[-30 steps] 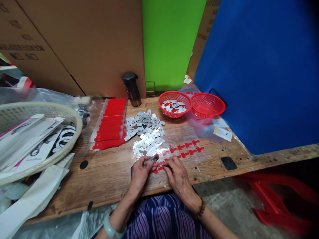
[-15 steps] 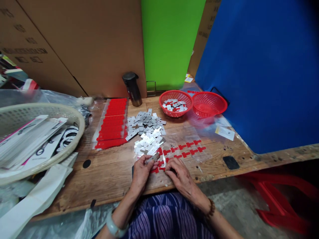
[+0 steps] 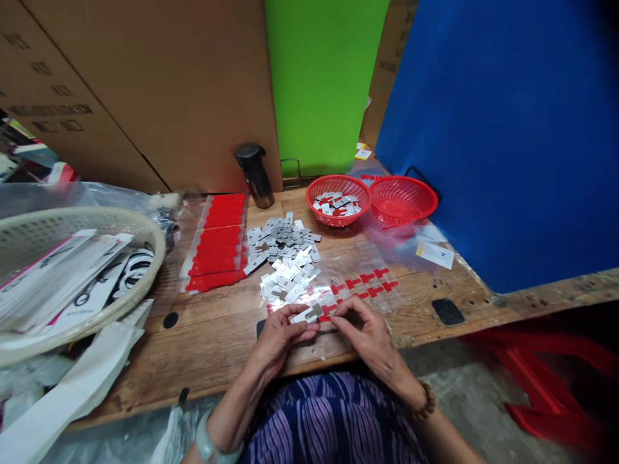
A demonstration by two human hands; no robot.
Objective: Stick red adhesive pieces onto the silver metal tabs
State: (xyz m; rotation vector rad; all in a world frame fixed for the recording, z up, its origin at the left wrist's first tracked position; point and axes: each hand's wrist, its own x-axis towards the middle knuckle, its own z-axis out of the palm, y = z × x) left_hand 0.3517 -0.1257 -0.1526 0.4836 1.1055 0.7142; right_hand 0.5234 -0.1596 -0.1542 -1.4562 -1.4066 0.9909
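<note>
At the near edge of the wooden table (image 3: 203,348), just above the person's lap, the left hand (image 3: 280,335) pinches a small silver metal plate (image 3: 307,314) between thumb and fingers, holding it flat and slightly raised. The right hand (image 3: 368,332) has its fingertips drawn together on what looks like a red sticker (image 3: 327,318) at the plate's right end; whether it is already stuck on cannot be told. More red T-shaped stickers (image 3: 365,283) lie on a clear film (image 3: 358,258) just beyond the hands, and the loose pile of plates (image 3: 283,251) sits toward the middle of the table, with a sheet of red strips (image 3: 217,241) to its left. Two red baskets (image 3: 372,200) stand at the far edge, the left one holding finished-looking pieces.

To do this well, I judge the plate should be kept steady and level in the left pinch while the right fingertips line the sticker square to the plate's edge before pressing, then rub it down from one end so it lies flat without a wrinkle
</note>
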